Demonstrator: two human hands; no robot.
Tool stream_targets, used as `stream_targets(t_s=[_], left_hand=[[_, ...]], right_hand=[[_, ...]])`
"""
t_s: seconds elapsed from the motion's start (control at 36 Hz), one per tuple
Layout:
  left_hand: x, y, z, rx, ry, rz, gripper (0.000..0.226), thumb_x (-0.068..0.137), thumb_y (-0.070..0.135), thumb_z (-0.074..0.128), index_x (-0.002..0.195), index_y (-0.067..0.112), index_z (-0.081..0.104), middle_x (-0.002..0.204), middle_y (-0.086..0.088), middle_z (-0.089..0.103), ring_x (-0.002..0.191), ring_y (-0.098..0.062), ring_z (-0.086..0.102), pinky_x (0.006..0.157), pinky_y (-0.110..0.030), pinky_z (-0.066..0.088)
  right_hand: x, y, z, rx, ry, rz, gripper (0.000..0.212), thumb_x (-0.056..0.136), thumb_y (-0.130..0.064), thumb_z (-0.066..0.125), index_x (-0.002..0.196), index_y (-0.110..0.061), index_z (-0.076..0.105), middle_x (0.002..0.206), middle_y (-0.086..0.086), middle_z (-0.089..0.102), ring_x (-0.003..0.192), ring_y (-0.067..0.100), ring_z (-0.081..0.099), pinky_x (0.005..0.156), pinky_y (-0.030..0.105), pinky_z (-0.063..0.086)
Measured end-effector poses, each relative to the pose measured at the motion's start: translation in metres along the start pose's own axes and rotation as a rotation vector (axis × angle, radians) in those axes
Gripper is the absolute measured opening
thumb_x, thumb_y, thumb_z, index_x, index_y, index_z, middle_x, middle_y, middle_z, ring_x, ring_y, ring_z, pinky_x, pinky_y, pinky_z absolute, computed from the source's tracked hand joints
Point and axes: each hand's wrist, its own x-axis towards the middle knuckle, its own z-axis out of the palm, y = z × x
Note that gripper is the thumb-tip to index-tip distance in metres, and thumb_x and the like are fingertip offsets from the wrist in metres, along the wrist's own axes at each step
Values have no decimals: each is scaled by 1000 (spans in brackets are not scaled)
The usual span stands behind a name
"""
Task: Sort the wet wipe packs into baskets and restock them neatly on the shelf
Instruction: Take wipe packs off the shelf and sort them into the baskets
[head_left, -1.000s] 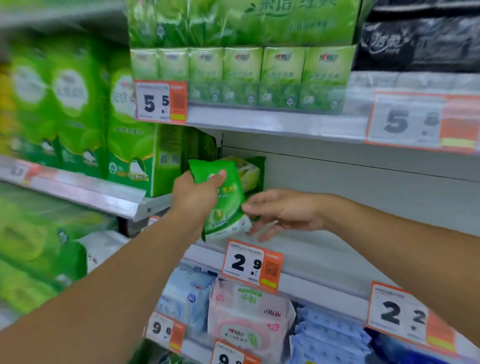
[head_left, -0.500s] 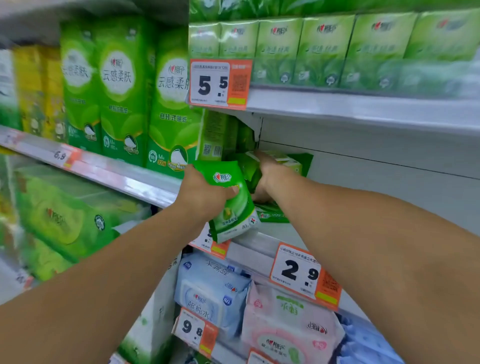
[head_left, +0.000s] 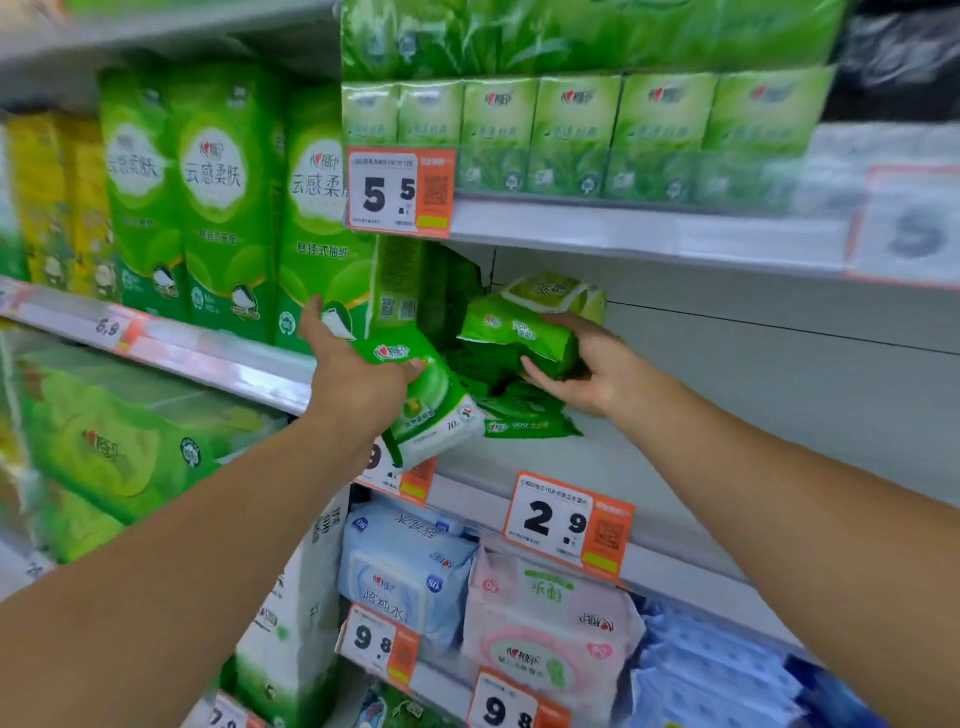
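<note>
Head view, left hand (head_left: 358, 382) fingers (head_left: 415, 366) around green pack (head_left: 434, 410), right hand (head_left: 587, 369) gripping another

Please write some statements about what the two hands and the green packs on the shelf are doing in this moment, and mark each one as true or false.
1. The left hand holds a green and white wipe pack. True.
2. The right hand is empty and hangs below the shelf. False: it grips a green wipe pack, lifted above the shelf board.
3. More green packs lie flat on the shelf under the right hand. True.
4. The price tag on the edge of this shelf reads 9.8. False: it reads 2.9.
5. Blue and pink packs stand on the shelf below. True.
</note>
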Motion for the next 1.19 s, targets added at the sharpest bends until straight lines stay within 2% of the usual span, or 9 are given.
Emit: stream_targets(t_s=[0.11, 0.25, 0.36, 0.47, 0.56, 0.69, 0.81, 0.97, 1.19], left_hand=[[-36, 11, 13, 71, -2, 78, 53, 87, 2, 70, 121, 41, 58, 120, -3, 62, 60, -15, 58, 61, -33, 57], [-107, 9, 31, -20, -112, -116, 19, 91, 20, 63, 79, 26, 76, 100, -12, 74, 88, -32, 70, 79, -45, 60], [-175, 5, 42, -130, -376, -282, 59, 64, 82, 65, 86, 30, 80, 91, 1, 78, 90, -23, 74, 86, -43, 56], [-225, -12, 42, 37, -470, -143, 31, 62, 48, 83, 85, 29, 74, 78, 16, 76, 73, -2, 72, 57, -19, 57], [-238, -16, 38, 132, -533, -141, 31, 67, 41, 85, 92, 29, 70, 83, 16, 76, 69, 3, 70, 52, -13, 52], [-255, -25, 31, 287, -646, -99, 67, 51, 51, 84, 110, 28, 66, 101, 11, 73, 87, -4, 70, 74, -22, 57], [-260, -31, 24, 339, -705, -90, 56, 64, 42, 84, 113, 24, 66, 97, 11, 72, 70, 4, 67, 58, -13, 51], [-257, -40, -14, 487, -759, -156, 70, 53, 52, 82, 116, 23, 67, 104, 10, 74, 89, -8, 73, 85, -35, 60], [-246, -58, -79, 899, -1022, -224, 80, 45, 61, 87, 116, 30, 69, 113, 19, 70, 105, -3, 66, 101, -32, 51]], right_hand=[[-77, -6, -29, 96, -65, -34, 71, 65, -8, 82, 133, -12, 61, 129, 20, 61, 117, 38, 60, 55, 39, 61], [-174, 24, -64, 115, -150, -38, 49, 64, -9, 76, 111, -10, 66, 109, 15, 73, 102, 31, 69, 70, 45, 63], [-219, 69, -99, -31, -120, -116, 55, 62, -7, 78, 116, -10, 69, 112, 12, 74, 98, 29, 73, 80, 46, 61], [-247, 92, -141, -231, -98, -161, 85, 54, -18, 95, 133, -17, 62, 124, 7, 71, 116, 30, 67, 105, 56, 46], [-266, 83, -165, -176, -62, -57, 77, 61, -39, 86, 131, -18, 63, 124, 5, 71, 120, 25, 64, 108, 54, 45], [-278, 66, -197, -30, 28, -17, 71, 70, -54, 78, 131, -21, 64, 128, 12, 68, 121, 35, 63, 94, 63, 50], [-284, 72, -205, -133, 70, -14, 72, 68, -47, 82, 132, -19, 63, 127, 13, 68, 120, 37, 63, 96, 70, 46], [-286, 89, -194, -338, 86, -9, 46, 79, -42, 73, 120, -21, 67, 125, 11, 70, 111, 31, 68, 90, 62, 54], [-271, 145, -156, -655, 4, 112, 28, 77, -44, 78, 96, -24, 72, 88, -1, 77, 80, 22, 74, 76, 38, 61]])
